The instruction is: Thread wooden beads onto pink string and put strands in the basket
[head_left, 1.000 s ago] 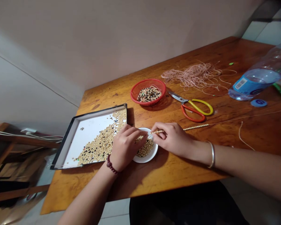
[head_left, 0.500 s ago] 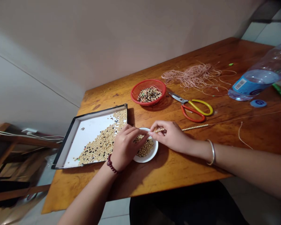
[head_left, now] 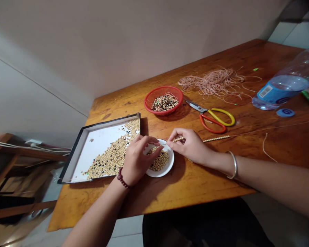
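Tightly, the right hand [head_left: 192, 146] pinches beaded cord [head_left: 216, 138] over the wooden table [head_left: 195, 181]; left hand [head_left: 137, 160]: cannot tell.

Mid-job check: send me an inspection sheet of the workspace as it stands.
Surface: wooden table, scuffed in places.
Job's things: beaded strand; white plate of pale beads; tray of pale and dark beads; red basket of mixed beads; pink cord tangle.
Clutter: scissors, water bottle, blue cap.
Hands: right hand pinches the strand; left hand is over the plate, grip unclear.
Cables: white cables at left, off the table.
Surroundings: wall, wooden frame at lower left.
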{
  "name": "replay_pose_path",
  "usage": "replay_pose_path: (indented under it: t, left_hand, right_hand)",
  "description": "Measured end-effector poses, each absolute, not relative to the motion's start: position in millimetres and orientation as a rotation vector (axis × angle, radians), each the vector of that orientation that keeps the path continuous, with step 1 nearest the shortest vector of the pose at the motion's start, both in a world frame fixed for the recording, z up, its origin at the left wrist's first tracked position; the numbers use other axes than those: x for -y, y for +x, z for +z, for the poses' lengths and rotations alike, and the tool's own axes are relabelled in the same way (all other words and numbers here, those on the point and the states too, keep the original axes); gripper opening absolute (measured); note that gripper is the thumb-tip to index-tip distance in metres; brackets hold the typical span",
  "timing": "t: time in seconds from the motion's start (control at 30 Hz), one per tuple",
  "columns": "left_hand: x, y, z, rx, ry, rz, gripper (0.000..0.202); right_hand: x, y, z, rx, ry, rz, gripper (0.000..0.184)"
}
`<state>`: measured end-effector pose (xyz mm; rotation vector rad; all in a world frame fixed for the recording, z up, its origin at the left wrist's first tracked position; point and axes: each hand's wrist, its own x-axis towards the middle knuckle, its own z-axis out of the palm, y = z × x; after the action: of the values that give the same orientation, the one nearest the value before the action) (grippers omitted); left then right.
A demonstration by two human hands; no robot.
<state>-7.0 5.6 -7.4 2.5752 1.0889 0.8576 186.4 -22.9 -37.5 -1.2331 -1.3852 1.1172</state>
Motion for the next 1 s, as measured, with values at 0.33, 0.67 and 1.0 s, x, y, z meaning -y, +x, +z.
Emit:
replay_pose_path:
  t: [0.33, 0.67, 1.0]
  left_hand:
    - [-6.0, -6.9, -9.0, -1.088, 2.58, 0.862, 0.016]
    - [-4.7, -5.9, -6.7, -1.046, 2.656, 0.827, 0.014]
    - [-3.6, -6.1, -6.2, -0.995, 2.683, 0.849, 0.013]
  right_hand:
    - [26.0, 185.8, -35.8, 1.426, -1.238, 1.068, 0.017]
    - [28.3, 185.1, -34.4, 1.515, -1.312, 0.944, 0.012]
    - [25.0, 186.2, -35.1, 1.507, -1.198, 1.093, 0.012]
